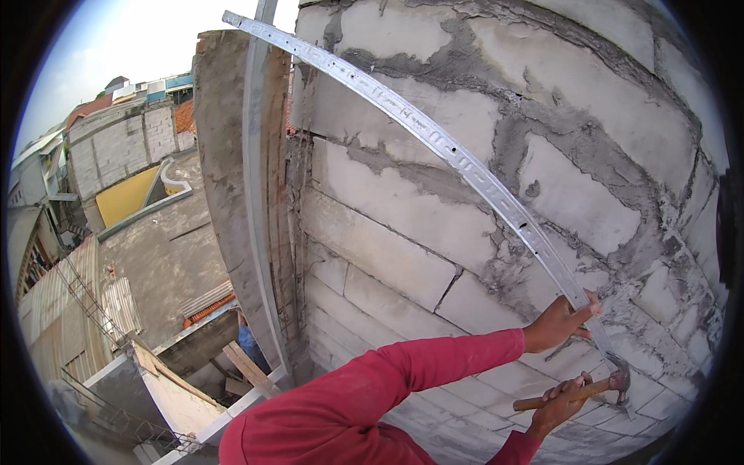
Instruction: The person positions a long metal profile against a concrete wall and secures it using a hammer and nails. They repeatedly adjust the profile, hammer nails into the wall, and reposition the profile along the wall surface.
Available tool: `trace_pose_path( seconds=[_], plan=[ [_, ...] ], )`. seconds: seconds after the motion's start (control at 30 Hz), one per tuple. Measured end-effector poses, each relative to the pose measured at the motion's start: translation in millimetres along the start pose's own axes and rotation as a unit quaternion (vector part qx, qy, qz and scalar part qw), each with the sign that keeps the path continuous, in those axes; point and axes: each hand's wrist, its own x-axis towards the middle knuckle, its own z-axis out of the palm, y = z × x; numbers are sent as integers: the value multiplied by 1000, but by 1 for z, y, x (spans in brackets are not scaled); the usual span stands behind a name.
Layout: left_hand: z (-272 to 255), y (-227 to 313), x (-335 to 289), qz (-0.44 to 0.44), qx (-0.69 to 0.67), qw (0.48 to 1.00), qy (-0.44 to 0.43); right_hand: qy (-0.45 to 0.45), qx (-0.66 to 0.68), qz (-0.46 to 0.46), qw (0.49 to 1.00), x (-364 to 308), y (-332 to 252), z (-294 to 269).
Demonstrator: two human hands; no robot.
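A long galvanized metal batten [425, 124], with small holes and stamped marks along it, slants over the block wall [380, 232] from upper left to lower right. The fisheye view bends it. Near its lower end my left hand [554, 324] is closed around it, thumb and fingers at its edges. Just below, my right hand [559, 403] grips the wooden handle of a hammer [619, 380]. The hammer's metal head is close to the batten's lower end; whether they touch I cannot tell. Both arms wear red sleeves.
An upright metal post [254, 155] stands beside a concrete column [225, 132] at the wall's left edge. Further left, a drop opens onto lower roofs, with corrugated sheets [120, 306], wooden boards [249, 368] and thin rebar [116, 415]. Someone in blue [248, 341] is partly visible below.
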Motion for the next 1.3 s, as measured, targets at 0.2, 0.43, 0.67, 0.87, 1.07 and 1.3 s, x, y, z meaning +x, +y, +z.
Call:
trace_pose_path(
  seconds=[0.2, 0.43, 0.67, 0.87, 1.07, 1.3],
  plan=[
    [3, 19, 4, 20, -52, 998, -25, -102, 7, -19, 995, 2, -29, 21],
    [1, 21, 17, 15, -85, 996, -31, -181, -53, -31, 982, 22, -82, 49],
    [-1, 23, 23, 69, -63, 993, -67, -241, -135, -37, 961, 35, -112, 51],
    [4, 23, 24, 67, 20, 998, -4, -260, -158, -31, 952, 42, -110, 57],
    [21, 28, 25, 63, 26, 993, 99, -270, -164, -12, 949, 48, -106, 63],
    [3, 20, 41, 60, 19, 997, 48, -260, -169, -26, 950, 60, -106, 67]
  ],
)
